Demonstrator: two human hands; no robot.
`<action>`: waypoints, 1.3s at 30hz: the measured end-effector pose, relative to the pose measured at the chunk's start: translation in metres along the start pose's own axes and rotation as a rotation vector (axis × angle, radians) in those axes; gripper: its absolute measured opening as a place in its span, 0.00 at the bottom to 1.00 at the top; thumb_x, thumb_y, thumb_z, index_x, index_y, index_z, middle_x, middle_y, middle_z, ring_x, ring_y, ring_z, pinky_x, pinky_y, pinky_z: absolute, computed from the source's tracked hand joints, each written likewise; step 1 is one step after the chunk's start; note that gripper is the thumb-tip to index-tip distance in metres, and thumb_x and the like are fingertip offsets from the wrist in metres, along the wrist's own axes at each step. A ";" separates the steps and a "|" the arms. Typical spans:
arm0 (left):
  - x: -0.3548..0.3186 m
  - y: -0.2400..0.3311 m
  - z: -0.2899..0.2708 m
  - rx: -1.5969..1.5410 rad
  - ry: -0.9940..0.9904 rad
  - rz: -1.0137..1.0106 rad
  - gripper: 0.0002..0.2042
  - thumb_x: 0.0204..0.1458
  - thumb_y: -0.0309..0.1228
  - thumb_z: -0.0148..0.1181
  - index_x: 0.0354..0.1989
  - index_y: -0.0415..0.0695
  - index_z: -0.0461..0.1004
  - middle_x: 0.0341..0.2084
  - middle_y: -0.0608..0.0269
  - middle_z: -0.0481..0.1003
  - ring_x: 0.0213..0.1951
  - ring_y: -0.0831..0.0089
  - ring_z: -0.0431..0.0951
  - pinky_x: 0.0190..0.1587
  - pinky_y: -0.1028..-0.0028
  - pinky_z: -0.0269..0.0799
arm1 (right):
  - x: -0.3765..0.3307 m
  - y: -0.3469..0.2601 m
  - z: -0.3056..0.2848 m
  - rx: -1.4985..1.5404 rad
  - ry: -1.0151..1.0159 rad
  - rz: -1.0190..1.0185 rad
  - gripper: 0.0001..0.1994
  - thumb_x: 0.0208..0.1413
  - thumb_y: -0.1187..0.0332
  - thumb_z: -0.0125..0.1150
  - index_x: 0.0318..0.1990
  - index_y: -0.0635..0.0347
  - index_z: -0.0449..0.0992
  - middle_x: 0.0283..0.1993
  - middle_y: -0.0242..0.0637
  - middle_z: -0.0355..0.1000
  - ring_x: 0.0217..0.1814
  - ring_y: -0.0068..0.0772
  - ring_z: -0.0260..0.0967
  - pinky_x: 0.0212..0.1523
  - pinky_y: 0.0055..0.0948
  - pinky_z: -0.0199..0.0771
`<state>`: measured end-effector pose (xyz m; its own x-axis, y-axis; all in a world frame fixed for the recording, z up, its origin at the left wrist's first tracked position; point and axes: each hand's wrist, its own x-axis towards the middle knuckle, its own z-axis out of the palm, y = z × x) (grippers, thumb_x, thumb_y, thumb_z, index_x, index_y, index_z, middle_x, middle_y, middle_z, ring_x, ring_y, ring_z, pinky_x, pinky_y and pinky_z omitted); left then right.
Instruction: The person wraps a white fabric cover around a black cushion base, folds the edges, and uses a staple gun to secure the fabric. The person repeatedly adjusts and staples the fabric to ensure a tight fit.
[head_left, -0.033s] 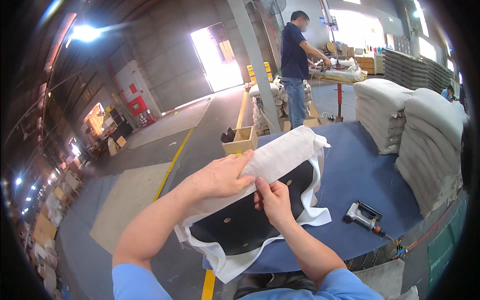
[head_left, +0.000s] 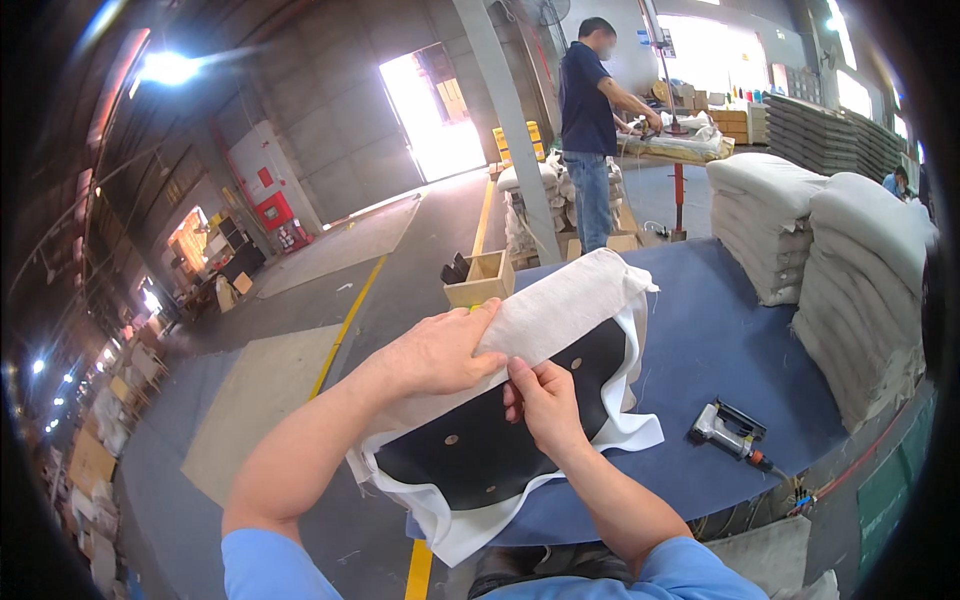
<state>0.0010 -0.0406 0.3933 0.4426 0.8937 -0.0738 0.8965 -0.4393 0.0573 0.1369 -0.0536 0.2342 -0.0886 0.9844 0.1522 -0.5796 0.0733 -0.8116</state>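
Right hand [head_left: 548,402] pinches pale fabric [head_left: 570,303], left hand [head_left: 438,352] touching it

So the table [head_left: 700,350] has a plain blue top with a rounded near edge. Two tall off-white stacks sit on its right side, a farther one [head_left: 760,225] and a nearer one [head_left: 865,290], right next to each other. Nail gun [head_left: 728,432] is lying near the front right, hose [head_left: 785,475] running off the edge. Black panel [head_left: 470,455] with its white cloth [head_left: 570,310] covers the left part. Wooden box [head_left: 482,282] is just past that, probably on the table too, but the cloth hides its base.
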 end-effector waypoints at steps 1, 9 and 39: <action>0.001 -0.002 -0.001 0.011 0.002 -0.016 0.39 0.61 0.47 0.57 0.75 0.37 0.53 0.58 0.36 0.71 0.61 0.45 0.72 0.65 0.58 0.66 | 0.001 0.002 0.001 -0.018 -0.031 -0.001 0.16 0.70 0.60 0.58 0.31 0.61 0.72 0.23 0.33 0.71 0.18 0.22 0.66 0.19 0.22 0.66; 0.015 0.003 0.018 0.015 0.170 -0.011 0.38 0.56 0.43 0.64 0.72 0.39 0.58 0.59 0.37 0.72 0.60 0.43 0.73 0.63 0.55 0.67 | 0.006 -0.003 -0.012 0.025 0.021 0.052 0.11 0.68 0.63 0.60 0.36 0.60 0.77 0.24 0.29 0.71 0.20 0.17 0.66 0.22 0.19 0.70; -0.022 -0.036 0.031 -0.078 0.182 -0.110 0.37 0.56 0.44 0.61 0.72 0.45 0.58 0.53 0.43 0.74 0.56 0.47 0.76 0.60 0.55 0.70 | -0.075 -0.092 -0.163 -0.601 -0.024 0.242 0.19 0.52 0.80 0.69 0.52 0.65 0.77 0.32 0.31 0.74 0.24 0.20 0.68 0.23 0.26 0.73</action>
<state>-0.0403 -0.0467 0.3624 0.3249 0.9408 0.0964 0.9321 -0.3358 0.1360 0.3295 -0.1083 0.2055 -0.1816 0.9811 -0.0674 0.0125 -0.0662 -0.9977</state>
